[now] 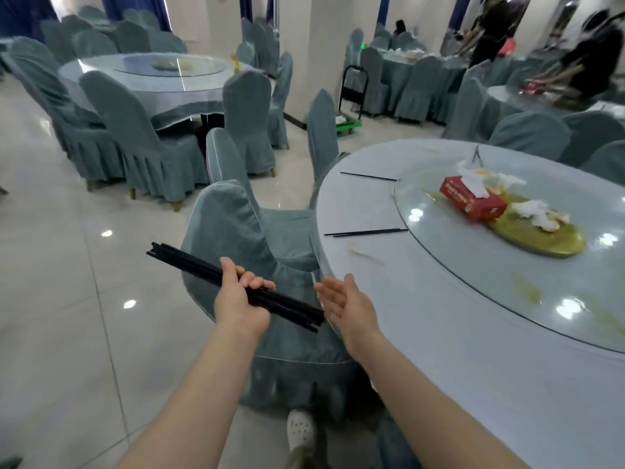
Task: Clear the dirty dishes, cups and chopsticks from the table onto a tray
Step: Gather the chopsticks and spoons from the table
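My left hand (pixel 238 296) grips a bundle of several black chopsticks (pixel 189 264), held over a chair beside the round table (pixel 389 299). My right hand (pixel 348 304) is open, palm turned toward the bundle's right end, fingers spread and just clear of it. On the table's pale cloth lies a pair of black chopsticks (pixel 367 232) near the glass turntable's edge. Another black chopstick (pixel 368 176) lies further back. No tray is in view.
The glass turntable (pixel 473 265) carries a red tissue box (pixel 471 202), crumpled tissues and a gold centre plate (pixel 541 238). A covered chair (pixel 257 265) stands right below my hands. More covered chairs, another round table (pixel 152 82) and a green cart (pixel 350 125) stand further off. People move at back right.
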Available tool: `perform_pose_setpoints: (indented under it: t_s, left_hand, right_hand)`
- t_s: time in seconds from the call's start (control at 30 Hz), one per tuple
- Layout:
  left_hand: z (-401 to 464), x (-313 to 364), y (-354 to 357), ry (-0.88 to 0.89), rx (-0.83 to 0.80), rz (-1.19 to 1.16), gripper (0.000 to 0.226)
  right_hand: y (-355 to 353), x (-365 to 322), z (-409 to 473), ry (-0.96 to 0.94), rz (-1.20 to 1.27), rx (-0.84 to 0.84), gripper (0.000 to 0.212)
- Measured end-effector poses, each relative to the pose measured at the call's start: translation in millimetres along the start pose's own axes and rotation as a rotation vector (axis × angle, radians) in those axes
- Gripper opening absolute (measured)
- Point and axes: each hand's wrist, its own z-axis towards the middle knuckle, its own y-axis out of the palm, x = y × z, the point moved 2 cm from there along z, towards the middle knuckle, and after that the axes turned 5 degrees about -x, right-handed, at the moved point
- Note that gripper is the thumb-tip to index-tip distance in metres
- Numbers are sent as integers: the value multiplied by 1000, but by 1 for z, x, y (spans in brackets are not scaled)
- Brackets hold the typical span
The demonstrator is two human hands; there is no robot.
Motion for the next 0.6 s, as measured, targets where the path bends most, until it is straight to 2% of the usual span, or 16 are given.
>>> perform_pose_setpoints:
  t_s: [0.17,0.27,0.37,0.47,0.53,0.6]
  left_hand:
    - [100,-11,27,-24,46,2,40]
    - [156,-20,47,-41,101,-16,40]
    - [195,-26,61,-61,121,-19,39]
    - [223,-31,67,-85,126,9,35]
    - [236,-34,71,-108,113,23,34]
    - [246,-34,74,-127,113,38,33]
  right_hand:
    - [-43,-24,103,-4,-48,122,32]
    - [-73,-37,166,20,-170,219,20]
    - [-106,-40,213,-6,-575,297,18]
    - [-138,-36,250,20,-968,376,34]
    - [-153,-31,267,57,-1185,371,37]
    - [-161,-28,280,103,-1375,328,31]
